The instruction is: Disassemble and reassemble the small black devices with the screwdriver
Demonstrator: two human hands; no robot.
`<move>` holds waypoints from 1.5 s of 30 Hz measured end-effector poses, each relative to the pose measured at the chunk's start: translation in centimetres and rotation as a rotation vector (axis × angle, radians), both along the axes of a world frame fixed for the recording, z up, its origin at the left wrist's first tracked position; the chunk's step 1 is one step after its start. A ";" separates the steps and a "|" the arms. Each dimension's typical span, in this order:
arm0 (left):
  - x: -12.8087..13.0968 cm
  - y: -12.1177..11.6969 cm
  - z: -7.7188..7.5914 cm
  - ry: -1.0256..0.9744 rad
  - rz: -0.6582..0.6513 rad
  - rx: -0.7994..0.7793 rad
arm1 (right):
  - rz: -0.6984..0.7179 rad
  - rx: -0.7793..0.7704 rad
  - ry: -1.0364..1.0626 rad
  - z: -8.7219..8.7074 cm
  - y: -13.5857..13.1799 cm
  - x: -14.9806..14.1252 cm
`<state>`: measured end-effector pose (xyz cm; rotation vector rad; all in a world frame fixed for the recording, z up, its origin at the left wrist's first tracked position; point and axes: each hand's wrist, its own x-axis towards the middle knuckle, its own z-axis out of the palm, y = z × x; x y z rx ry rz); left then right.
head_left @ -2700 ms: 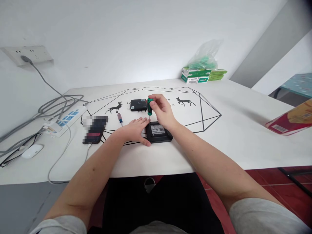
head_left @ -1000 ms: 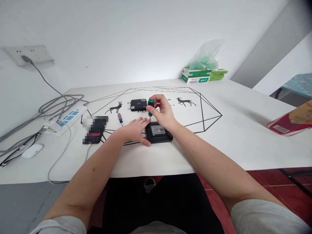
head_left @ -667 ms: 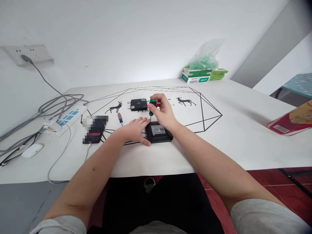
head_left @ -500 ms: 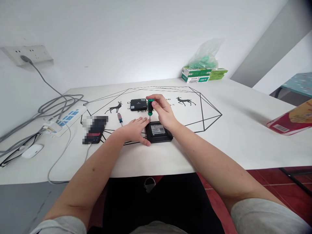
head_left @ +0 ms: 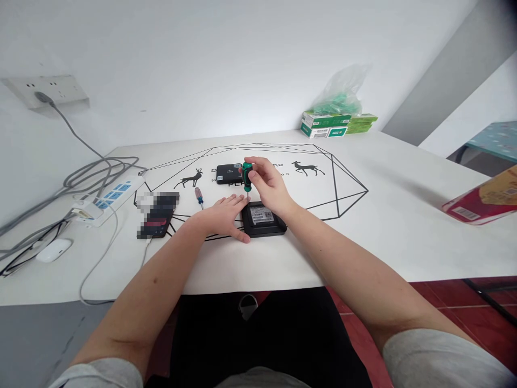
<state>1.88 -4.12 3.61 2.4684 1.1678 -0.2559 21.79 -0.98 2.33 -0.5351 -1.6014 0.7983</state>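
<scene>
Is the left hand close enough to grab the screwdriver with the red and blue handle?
Probably yes: the red and blue screwdriver lies beside the left hand, with nothing over its handle. But the hand would likely have to leave the black case first.

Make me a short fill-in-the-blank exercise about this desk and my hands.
The right hand grips a green-and-black ____.
Beside the black case, the left hand lies palm ____.
A clear bag sits on stacked green ____.
The two animals printed on the tabletop are ____.

Missing words: screwdriver; down; boxes; deer.
</scene>
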 end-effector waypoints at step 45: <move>-0.9 1.5 -1.0 -0.163 -0.003 0.036 | -0.078 0.057 0.003 1.1 -2.7 -0.4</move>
